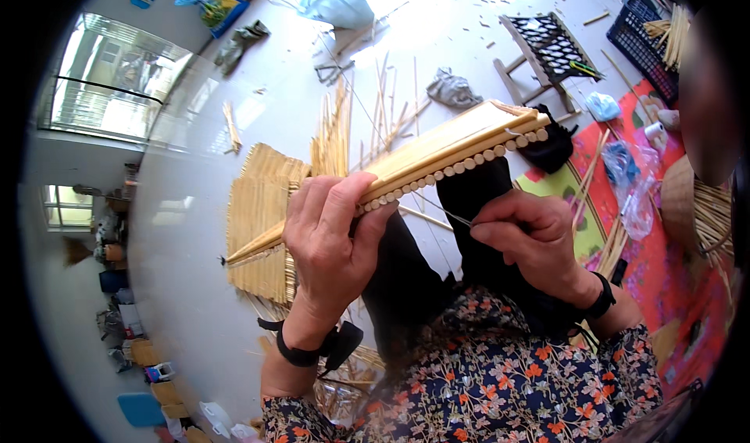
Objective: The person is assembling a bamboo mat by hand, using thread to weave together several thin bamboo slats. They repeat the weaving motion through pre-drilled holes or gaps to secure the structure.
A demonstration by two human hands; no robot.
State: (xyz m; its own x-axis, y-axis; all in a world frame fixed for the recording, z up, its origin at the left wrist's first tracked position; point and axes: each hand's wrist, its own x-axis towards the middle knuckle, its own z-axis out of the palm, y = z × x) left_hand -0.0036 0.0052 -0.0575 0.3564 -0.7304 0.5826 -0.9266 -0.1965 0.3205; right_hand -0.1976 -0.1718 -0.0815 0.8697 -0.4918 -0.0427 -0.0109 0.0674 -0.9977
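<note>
My left hand point(324, 240) is clamped round one end of a row of pale, straw-coloured stalks point(437, 150) joined side by side. The round cut ends of the stalks line its near edge, and the row slants up to the right. Off to the right, my right hand point(527, 232) is closed in a pinch on a thin strand point(444, 210), which runs toward the underside of the row. Whether the strand is thread or wire I cannot tell. A larger panel of bound stalks point(264, 216) lies to the left, beyond my left wrist.
Loose stalks point(332, 134) lie ahead on the pale floor. A low stool point(539, 52) stands at the far right, near a dark blue basket point(637, 33). A red floral mat point(625, 240) on the right bears plastic bags and bundled stalks. Windows point(109, 72) are at the left.
</note>
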